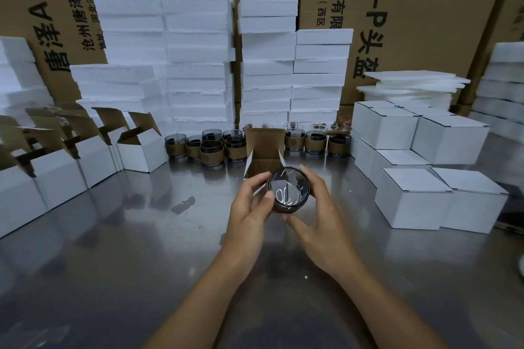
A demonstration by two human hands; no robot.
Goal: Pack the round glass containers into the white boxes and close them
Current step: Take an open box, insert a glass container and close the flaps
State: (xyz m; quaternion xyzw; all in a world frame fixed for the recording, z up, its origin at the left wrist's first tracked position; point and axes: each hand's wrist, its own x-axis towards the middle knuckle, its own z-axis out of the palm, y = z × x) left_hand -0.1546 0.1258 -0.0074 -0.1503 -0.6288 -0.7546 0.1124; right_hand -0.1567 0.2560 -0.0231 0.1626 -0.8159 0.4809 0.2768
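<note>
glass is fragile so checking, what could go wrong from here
The glass container is held tilted, only between fingers of the left hand and right hand, above the steel table: a slip could crack it. Its rim may catch the side flaps of the open box.

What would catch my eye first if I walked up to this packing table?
Dead centre, the left hand and right hand hold a round glass container just in front of an open white box. Behind it, more containers stand in a row on the shiny metal table, before tall stacks of white foam. Closed boxes pile up on the right.
</note>
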